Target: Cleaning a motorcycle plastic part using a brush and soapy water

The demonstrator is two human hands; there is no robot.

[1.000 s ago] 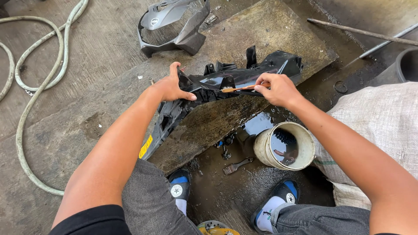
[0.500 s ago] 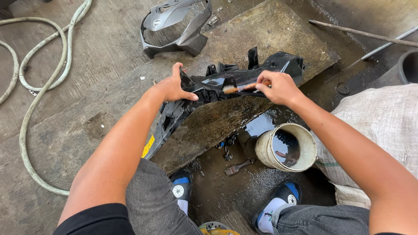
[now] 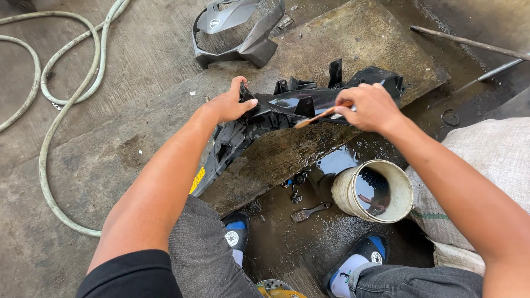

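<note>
Two hands work: left hand (image 3: pixel 229 105) grips the wet black motorcycle panel (image 3: pixel 292 110) on the concrete slab (image 3: pixel 359 44), right hand (image 3: pixel 372 107) pinches a small brush (image 3: pixel 314 117) scrubbing it, seemingly partway clean.

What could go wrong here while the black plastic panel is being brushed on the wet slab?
The left hand alone steadies the black panel, which looks wet and glossy, so it may slip off the slab. The open bucket of dark liquid sits just below the right hand with the brush; a dropped panel could tip it. The puddled floor by the shoes looks slippery.
</note>
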